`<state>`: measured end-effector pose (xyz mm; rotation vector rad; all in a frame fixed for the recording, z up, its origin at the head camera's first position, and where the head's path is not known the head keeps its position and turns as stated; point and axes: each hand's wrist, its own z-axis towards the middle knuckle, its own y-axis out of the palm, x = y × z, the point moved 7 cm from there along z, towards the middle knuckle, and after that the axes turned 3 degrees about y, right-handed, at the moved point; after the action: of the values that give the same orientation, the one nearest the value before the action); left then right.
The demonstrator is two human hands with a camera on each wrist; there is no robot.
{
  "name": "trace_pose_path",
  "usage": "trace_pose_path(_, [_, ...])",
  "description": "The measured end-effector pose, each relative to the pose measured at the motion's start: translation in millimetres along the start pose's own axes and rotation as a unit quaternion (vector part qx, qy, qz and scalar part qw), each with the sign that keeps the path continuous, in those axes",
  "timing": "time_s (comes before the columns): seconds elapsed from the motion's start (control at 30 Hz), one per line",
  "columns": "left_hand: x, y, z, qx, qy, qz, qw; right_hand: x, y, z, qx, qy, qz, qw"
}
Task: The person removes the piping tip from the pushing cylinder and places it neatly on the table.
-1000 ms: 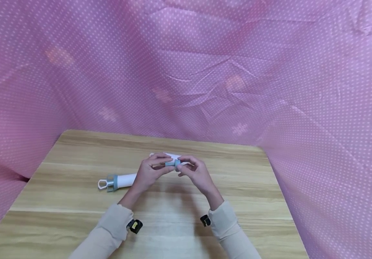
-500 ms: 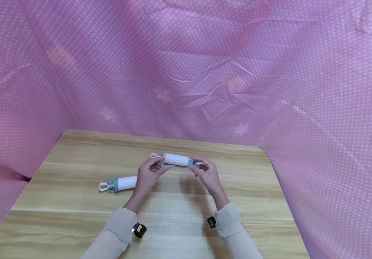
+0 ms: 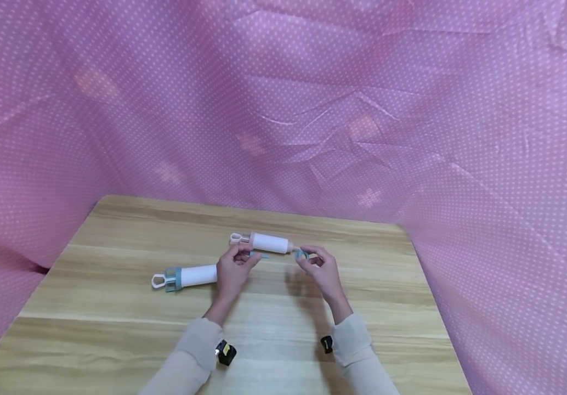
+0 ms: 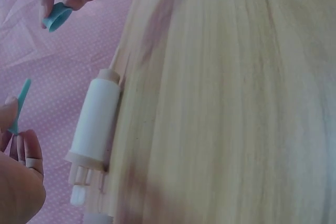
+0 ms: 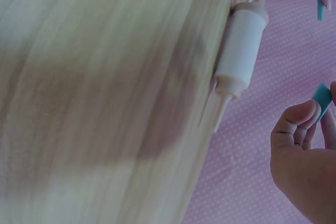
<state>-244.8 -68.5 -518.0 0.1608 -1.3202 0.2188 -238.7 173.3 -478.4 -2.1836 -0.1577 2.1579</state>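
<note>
My left hand (image 3: 232, 271) pinches a thin, tapered teal nozzle (image 4: 22, 103) between thumb and fingers; its narrow tip points toward the other hand. A short, hollow teal collar (image 4: 56, 18) is pinched by thumb and fingertips of my right hand (image 3: 324, 272), held above the table and apart from the nozzle. Just beyond the hands lies a white syringe-like tube (image 3: 270, 243) with pink end fittings, a slim pink tip and a white loop handle. A second white tube (image 3: 197, 276) with teal fittings lies left, its right end hidden behind my left hand.
The wood-grain table (image 3: 264, 356) carries both tubes. Pink dotted cloth (image 3: 283, 109) hangs behind it and along both sides. Small black wrist cameras (image 3: 226, 352) sit at the cuffs.
One second ago the teal nozzle and collar were together between both hands. They are now separated, the right hand having moved right with the collar, and the pink-fitted tube is uncovered.
</note>
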Motion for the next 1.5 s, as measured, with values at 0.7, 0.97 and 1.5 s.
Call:
trace_pose_path(0.7, [-23.5, 20.6, -36.9, 0.033, -0.076, 0.092, 0.9923, 31, -24, -13.6, 0.022, 0.014, -0.022, 0.9994])
trace_pose_path(0.97, [-38.0, 22.5, -44.6, 0.011, -0.116, 0.158, 0.9805, 42, -25, -14.3, 0.015, 0.049, -0.013, 0.9986])
trace_pose_path(1.5, [-56.4, 27.0, -49.2, 0.012, -0.12, 0.17, 0.9781, 101, -28, 0.1, 0.039, 0.088, -0.032, 0.9949])
